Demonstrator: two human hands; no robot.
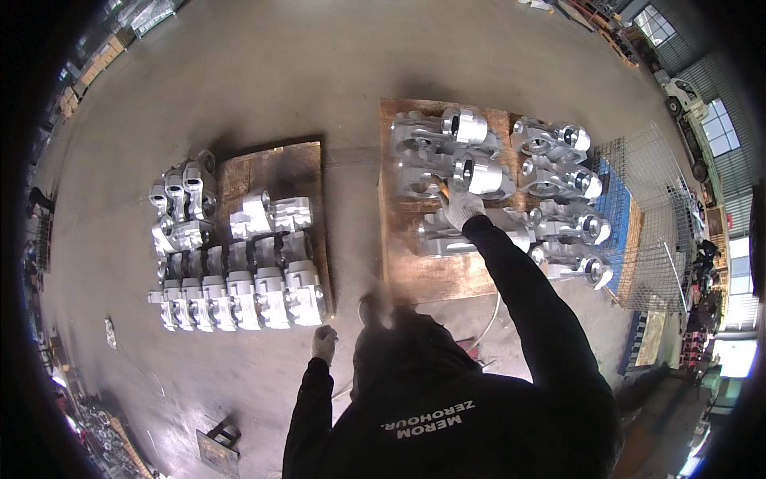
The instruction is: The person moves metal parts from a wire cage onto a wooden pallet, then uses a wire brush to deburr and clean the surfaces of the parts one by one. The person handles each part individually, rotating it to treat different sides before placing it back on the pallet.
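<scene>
My right hand (463, 208), in a white glove, is closed around a slim orange-handled tool (441, 187). The tool reaches toward the silver metal castings on the right board, beside an upright ring-ended casting (483, 173). Its tip is too small to make out. Another ring-ended casting (465, 126) stands behind that one. Just under my right hand and wrist lies a further casting (447, 234). Low on the left, my left hand (324, 344), also gloved, hangs with curled fingers near the left board's front corner. Whatever it may hold is hidden.
A wooden board (271, 172) on the left carries rows of silver castings (239, 299). The right wooden board (439, 279) bears several more castings (558, 180). Wire mesh panels (654, 231) and a blue pallet (613, 180) stand beyond its right side. A hose (488, 321) lies nearby.
</scene>
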